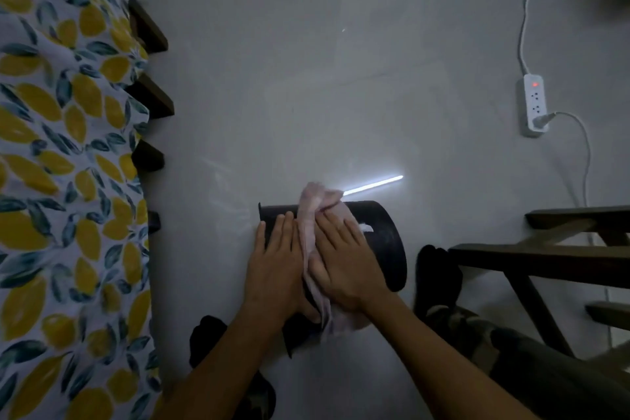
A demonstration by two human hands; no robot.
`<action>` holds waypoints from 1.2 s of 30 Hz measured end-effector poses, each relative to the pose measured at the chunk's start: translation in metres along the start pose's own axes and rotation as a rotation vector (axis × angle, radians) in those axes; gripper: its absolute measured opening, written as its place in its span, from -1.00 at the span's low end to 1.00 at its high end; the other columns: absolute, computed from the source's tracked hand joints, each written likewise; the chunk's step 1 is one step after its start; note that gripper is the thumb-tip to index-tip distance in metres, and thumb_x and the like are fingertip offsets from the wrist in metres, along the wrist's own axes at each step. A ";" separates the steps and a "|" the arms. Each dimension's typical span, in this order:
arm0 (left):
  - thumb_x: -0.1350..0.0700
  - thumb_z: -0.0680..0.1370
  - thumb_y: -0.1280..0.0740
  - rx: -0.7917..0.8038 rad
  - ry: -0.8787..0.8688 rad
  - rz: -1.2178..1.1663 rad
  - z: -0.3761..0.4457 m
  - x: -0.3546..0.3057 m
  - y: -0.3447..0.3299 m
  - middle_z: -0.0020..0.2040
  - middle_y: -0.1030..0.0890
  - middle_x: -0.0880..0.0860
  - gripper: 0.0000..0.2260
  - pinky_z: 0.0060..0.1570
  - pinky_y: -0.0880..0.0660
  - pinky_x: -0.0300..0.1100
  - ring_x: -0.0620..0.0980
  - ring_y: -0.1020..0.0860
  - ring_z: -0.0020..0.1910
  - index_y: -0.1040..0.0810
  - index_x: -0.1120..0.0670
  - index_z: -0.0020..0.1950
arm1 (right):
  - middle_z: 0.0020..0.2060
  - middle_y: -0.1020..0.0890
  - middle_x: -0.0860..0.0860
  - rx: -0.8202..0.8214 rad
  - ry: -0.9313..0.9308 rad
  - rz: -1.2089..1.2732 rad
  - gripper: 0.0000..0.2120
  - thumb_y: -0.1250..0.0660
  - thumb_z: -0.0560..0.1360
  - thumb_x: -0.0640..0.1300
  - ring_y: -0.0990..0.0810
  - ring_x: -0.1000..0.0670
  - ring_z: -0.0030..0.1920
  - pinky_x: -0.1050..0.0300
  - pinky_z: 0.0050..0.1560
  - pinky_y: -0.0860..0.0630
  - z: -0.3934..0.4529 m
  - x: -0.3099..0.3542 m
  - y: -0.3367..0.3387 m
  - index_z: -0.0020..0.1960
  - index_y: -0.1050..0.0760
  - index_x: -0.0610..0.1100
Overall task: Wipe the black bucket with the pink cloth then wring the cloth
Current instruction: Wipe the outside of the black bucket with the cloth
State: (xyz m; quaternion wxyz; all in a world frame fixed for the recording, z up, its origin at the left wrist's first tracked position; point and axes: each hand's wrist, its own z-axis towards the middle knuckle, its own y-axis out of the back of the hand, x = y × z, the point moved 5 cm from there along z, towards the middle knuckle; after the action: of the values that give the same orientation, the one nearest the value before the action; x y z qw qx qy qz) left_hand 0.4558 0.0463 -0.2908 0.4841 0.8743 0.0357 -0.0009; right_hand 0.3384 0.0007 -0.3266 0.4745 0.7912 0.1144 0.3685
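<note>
Black bucket (381, 242) lying on side on grey floor (306, 78), between person's feet, so wall faces up for wiping. Left hand (276, 262) flat, fingers spread, pressed on bucket wall, grips nothing; likely stops it rolling. Right hand (344, 262) flat, palm down on pink cloth (315, 208), pressing not clenching. Cloth draped over curved wall, crumpled at far end, pale, thin. Bucket matte black, round, plain. Wiping step underway; wringing not started.
</note>
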 end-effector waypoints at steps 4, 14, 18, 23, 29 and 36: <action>-0.60 0.18 -0.39 0.029 0.025 -0.028 -0.003 0.003 -0.003 0.66 0.25 0.20 0.43 0.55 0.38 0.17 0.16 0.23 0.65 0.29 0.19 0.64 | 0.58 -0.39 -0.05 -0.123 -0.189 -0.025 -0.45 0.12 0.71 0.12 -0.26 -0.02 0.61 -0.05 0.65 -0.08 0.025 -0.047 0.019 0.59 -0.32 -0.03; -0.66 0.18 -0.18 -0.062 -0.012 -0.106 -0.010 -0.004 -0.018 0.60 -0.19 0.33 0.31 0.53 0.04 0.29 0.31 -0.23 0.58 -0.12 0.25 0.64 | 0.66 -0.12 -0.19 -0.158 -0.039 -0.113 -0.37 0.09 0.72 0.16 -0.07 -0.18 0.67 -0.22 0.60 -0.09 -0.045 0.012 -0.024 0.68 0.01 -0.14; -0.56 0.07 -0.44 -0.047 -0.021 -0.092 -0.004 0.003 -0.018 0.57 -0.30 0.34 0.34 0.54 0.05 0.23 0.33 -0.27 0.56 -0.25 0.31 0.58 | 0.70 -0.03 -0.08 -0.072 0.029 -0.158 -0.40 0.15 0.73 0.15 0.07 -0.04 0.70 -0.11 0.68 0.07 0.006 -0.007 -0.007 0.70 0.03 -0.10; -0.61 0.10 -0.41 0.097 0.058 -0.026 0.005 0.008 -0.002 0.64 0.32 0.22 0.51 0.54 0.37 0.19 0.17 0.27 0.64 0.32 0.23 0.63 | 0.60 -0.33 -0.19 -0.222 -0.392 -0.079 -0.37 0.20 0.72 0.11 -0.24 -0.18 0.63 -0.14 0.64 -0.11 0.000 -0.062 0.015 0.61 -0.24 -0.21; -0.64 0.10 -0.36 -0.004 0.036 -0.032 0.001 0.002 -0.017 0.64 0.04 0.32 0.44 0.52 0.15 0.35 0.29 -0.06 0.63 0.05 0.27 0.65 | 0.61 -0.27 -0.17 -0.178 -0.077 -0.084 -0.42 -0.03 0.71 0.11 -0.27 -0.18 0.61 -0.19 0.55 -0.19 -0.049 0.013 -0.035 0.64 -0.11 -0.15; -0.60 -0.19 -0.44 0.020 0.049 -0.124 -0.008 -0.002 -0.024 0.58 -0.27 0.34 0.56 0.52 0.02 0.23 0.31 -0.29 0.55 -0.14 0.30 0.58 | 0.36 -0.57 -0.05 -0.150 -0.338 -0.067 -0.48 0.14 0.69 0.13 -0.49 -0.08 0.39 -0.09 0.50 -0.32 0.037 -0.054 0.023 0.40 -0.44 -0.04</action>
State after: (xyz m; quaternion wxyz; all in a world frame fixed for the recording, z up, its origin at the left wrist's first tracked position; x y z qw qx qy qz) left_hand 0.4524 0.0654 -0.3068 0.4732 0.8750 0.1019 -0.0098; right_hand 0.3226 -0.0645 -0.3436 0.5566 0.7999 0.0316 0.2219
